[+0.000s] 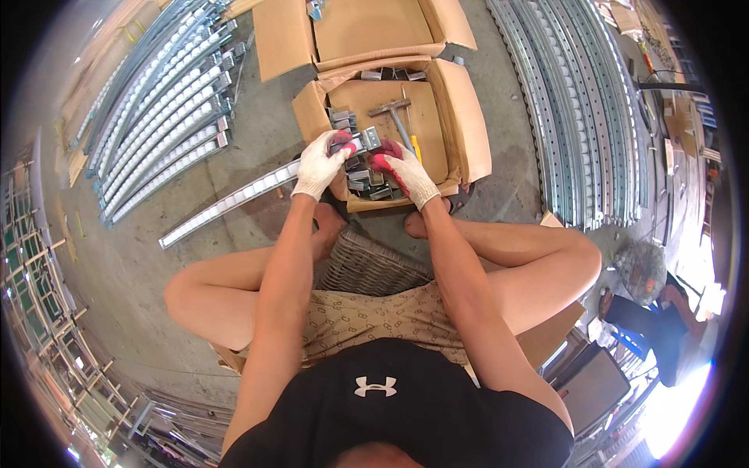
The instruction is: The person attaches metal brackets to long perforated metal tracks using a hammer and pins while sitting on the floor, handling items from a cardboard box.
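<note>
My left hand (321,164), in a white glove with red fingers, is closed around a long metal roller track (234,200) close to its end. A small silver metal bracket (371,139) sits at that end. In the same kind of glove, my right hand (402,168) pinches at the bracket's right side; its fingertips are partly hidden. Both hands are above an open cardboard box (470,129). Loose metal brackets (360,184) lie in the box below my hands. A hammer (399,123) and a screwdriver with a yellow handle (415,146) lie in it too.
Several roller tracks (168,101) lie in a row on the floor at the left. Long metal rails (577,117) are stacked at the right. Behind the near box stands another open cardboard box (285,35). A woven stool (370,265) is between my legs.
</note>
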`<state>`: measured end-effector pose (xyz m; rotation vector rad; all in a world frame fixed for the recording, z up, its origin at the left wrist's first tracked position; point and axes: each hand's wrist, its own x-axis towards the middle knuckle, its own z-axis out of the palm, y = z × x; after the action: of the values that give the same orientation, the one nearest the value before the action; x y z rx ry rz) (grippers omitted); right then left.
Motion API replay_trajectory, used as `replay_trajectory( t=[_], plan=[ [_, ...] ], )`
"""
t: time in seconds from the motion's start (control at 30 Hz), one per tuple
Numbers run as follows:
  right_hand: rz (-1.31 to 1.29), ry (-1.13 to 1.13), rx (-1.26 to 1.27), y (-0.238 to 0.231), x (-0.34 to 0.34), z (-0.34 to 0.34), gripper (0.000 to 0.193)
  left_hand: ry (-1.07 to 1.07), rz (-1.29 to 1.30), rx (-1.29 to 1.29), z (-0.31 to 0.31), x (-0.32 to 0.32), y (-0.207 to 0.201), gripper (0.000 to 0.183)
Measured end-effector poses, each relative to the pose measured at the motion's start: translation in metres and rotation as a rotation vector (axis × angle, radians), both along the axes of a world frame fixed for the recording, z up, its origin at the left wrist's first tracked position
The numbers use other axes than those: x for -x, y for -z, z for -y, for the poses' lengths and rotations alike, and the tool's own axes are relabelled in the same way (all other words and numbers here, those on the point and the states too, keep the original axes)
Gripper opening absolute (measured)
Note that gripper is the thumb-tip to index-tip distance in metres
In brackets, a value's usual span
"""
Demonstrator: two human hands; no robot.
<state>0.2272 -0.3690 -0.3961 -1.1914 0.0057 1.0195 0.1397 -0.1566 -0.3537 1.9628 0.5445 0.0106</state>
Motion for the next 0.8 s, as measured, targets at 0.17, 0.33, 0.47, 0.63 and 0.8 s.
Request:
replay_trajectory(
  t=[0.17,0.33,0.47,0.63,0.8],
  plan=[
    [0.025,0.130,0.143,-0.006,0.005,-0.036,0.076,-0.223,-0.133,-0.002,0.012,-0.011,-0.004,0.031],
    [0.290,0.063,0.328,-0.017,-0.013,-0.055,0.045,-0.257,-0.001,-0.057,-0.020,0.001,-0.010,0.060],
    [0.461,0.194,0.275,-0.108,-0.017,-0.058,0.043,0.336,-0.428,-0.609,-0.116,0.080,-0.092,0.101],
    [0.794,0.339,0.185,-0.307,-0.008,-0.082,0.035,0.029,-0.337,-0.536,-0.164,0.157,-0.125,0.070],
    [0.894,0.002,-0.351,-0.326,-0.001,-0.108,0.081,-0.556,0.223,-0.601,-0.171,0.125,-0.225,0.054]
  ],
)
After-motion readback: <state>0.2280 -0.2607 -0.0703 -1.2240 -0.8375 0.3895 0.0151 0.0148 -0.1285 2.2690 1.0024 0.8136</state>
